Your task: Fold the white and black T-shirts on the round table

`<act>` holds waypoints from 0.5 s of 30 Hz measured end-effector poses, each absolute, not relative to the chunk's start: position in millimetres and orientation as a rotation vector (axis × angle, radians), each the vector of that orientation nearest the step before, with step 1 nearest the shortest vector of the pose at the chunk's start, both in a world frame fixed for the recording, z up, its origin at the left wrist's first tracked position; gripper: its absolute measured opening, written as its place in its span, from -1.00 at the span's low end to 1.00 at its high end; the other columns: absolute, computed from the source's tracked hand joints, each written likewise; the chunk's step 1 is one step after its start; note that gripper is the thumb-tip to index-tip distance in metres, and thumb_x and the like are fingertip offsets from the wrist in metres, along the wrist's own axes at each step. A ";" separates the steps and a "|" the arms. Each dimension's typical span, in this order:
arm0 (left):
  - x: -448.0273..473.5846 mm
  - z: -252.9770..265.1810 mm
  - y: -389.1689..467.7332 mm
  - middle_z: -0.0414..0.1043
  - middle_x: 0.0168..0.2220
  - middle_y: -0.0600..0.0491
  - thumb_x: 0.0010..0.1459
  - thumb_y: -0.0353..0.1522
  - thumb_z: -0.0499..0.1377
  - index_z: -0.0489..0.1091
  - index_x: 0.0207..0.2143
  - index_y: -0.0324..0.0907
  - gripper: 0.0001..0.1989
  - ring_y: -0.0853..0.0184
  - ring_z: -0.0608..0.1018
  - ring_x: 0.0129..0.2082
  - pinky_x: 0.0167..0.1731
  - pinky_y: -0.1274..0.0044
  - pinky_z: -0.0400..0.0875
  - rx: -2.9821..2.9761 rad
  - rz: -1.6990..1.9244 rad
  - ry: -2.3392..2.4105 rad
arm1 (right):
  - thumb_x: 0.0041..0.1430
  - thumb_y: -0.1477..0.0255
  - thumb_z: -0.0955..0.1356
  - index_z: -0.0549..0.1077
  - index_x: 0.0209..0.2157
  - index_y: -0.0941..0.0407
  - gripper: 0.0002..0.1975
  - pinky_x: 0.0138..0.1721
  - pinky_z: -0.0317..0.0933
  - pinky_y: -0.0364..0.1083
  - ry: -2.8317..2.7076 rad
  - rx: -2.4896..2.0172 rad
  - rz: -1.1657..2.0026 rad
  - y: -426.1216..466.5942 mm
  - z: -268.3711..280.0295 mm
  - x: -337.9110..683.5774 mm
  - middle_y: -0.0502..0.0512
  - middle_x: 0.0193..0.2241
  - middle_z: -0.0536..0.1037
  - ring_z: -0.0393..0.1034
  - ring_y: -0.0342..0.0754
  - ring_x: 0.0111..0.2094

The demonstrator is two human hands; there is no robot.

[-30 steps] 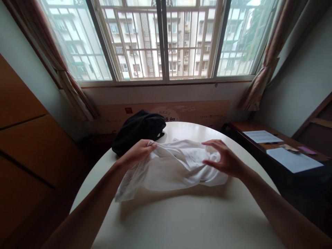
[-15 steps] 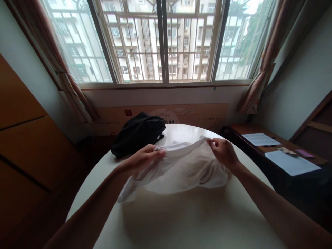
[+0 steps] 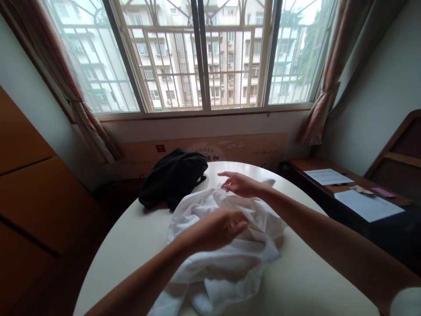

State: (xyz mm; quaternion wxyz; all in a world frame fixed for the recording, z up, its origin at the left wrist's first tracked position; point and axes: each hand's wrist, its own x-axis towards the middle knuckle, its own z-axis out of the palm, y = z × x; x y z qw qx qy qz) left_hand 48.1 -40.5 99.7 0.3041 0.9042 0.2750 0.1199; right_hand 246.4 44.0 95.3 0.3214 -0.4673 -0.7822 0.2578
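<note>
A crumpled white cloth garment (image 3: 230, 272) lies heaped in loose folds on the round white table (image 3: 115, 245). Just above the middle of it is my left hand (image 3: 220, 228), its fingers loosely bent and apart, with no fabric visibly gripped. My right hand (image 3: 241, 183) hovers over the garment's far edge. Its index finger points out to the left while the other fingers bend down, and it appears to hold nothing. Part of the garment is hidden behind both hands and forearms.
A bundled black cloth item (image 3: 173, 177) rests at the table's far left. To the right, a low brown wooden table (image 3: 297, 164) bears paper sheets (image 3: 368, 205), a pen and a pink slip. Behind are a barred window (image 3: 202, 70) and curtains.
Both hands have let go of the white garment's stretched upper edge, and it has dropped into a heap nearer me. My left hand moved right and closer; my right hand moved left.
</note>
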 end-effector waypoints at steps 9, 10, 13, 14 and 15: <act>3.1 59.5 60.3 0.31 0.39 -0.10 0.02 -0.62 0.18 0.40 0.30 -0.04 -0.23 0.08 0.39 0.35 0.32 0.28 0.31 2.764 0.351 0.808 | 0.16 -0.15 0.46 0.48 -0.32 -0.03 -0.54 -0.43 0.15 0.01 -2.149 -1.654 -0.046 -129.2 38.4 270.9 0.15 -0.43 0.64 0.53 0.17 -0.42; 4.6 52.7 65.1 0.34 0.36 -0.11 0.00 -0.63 0.17 0.48 0.21 -0.06 -0.30 0.09 0.44 0.31 0.29 0.29 0.33 2.751 0.343 0.777 | 0.16 -0.14 0.46 0.47 -0.35 -0.04 -0.55 -0.44 0.16 0.02 -2.139 -1.729 -0.061 -140.6 22.1 275.2 0.15 -0.47 0.63 0.54 0.19 -0.44; 8.2 41.0 73.6 0.55 0.12 -0.09 -0.02 -0.62 0.11 0.59 -0.06 -0.14 -0.50 0.13 0.59 0.08 0.14 0.37 0.44 2.649 0.462 0.774 | 0.27 0.19 0.39 0.42 -0.46 -0.05 -0.76 -0.43 0.22 0.05 -2.160 -1.839 0.021 -149.4 -18.1 294.7 0.12 -0.48 0.64 0.59 0.22 -0.42; 7.5 40.3 74.8 0.60 0.00 -0.07 -0.02 -0.60 0.09 0.58 -0.11 -0.14 -0.54 0.14 0.62 -0.01 0.07 0.38 0.45 2.614 0.525 0.821 | 0.24 0.30 0.37 0.41 -0.46 -0.06 -0.82 -0.41 0.24 0.06 -2.141 -1.850 0.060 -145.3 -25.3 303.8 0.10 -0.46 0.65 0.60 0.23 -0.39; 5.5 41.0 75.1 0.61 -0.13 -0.04 -0.01 -0.57 0.08 0.57 -0.15 -0.15 -0.59 0.16 0.61 -0.09 0.00 0.40 0.46 2.584 0.583 0.884 | 0.20 0.37 0.34 0.41 -0.46 -0.07 -0.86 -0.40 0.25 0.07 -2.095 -1.859 0.089 -138.9 -28.5 314.1 0.09 -0.45 0.66 0.60 0.25 -0.36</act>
